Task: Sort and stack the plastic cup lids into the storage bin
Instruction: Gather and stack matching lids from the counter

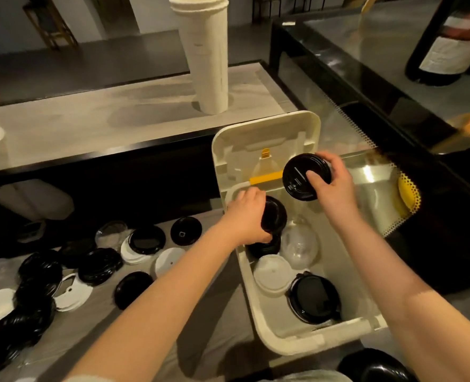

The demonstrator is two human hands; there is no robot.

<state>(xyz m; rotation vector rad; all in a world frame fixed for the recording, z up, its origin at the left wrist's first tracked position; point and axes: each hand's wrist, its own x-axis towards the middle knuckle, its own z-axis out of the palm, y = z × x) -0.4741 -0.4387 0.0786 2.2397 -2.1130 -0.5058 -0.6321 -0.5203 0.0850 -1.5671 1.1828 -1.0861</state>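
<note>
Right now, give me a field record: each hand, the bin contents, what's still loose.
left hand: grips black lid stack inside the bin
right hand: holds black sip lid above the bin
storage bin: cream, cover swung open
also in bin: clear dome lid, white lid, black lid
loose lids: black, white and clear, on the table left of the bin
counter: tall stack of white cups
</note>
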